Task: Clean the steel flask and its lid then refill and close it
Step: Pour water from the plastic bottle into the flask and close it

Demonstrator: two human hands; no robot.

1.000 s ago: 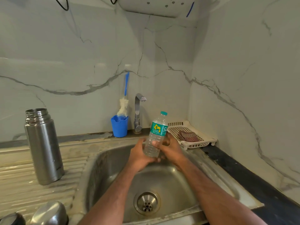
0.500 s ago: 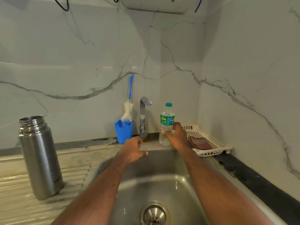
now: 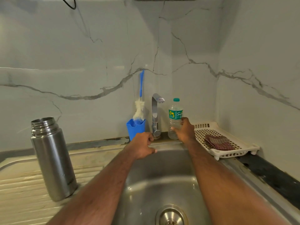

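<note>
The steel flask stands upright and uncapped on the drainboard at the left; its lid is out of view. A clear plastic water bottle with a teal cap and green label stands on the sink's back ledge, right of the tap. My right hand grips the bottle's lower half. My left hand hovers over the sink's back edge in front of the tap base, fingers loosely curled and holding nothing.
A steel tap rises behind the sink. A blue cup with a blue-handled bottle brush sits left of it. A cream perforated tray holding a checked cloth lies at the right. Marble walls close the corner.
The bottle went from both hands over the sink to standing upright on the back ledge in my right hand alone. My left hand let go and moved toward the tap base.
</note>
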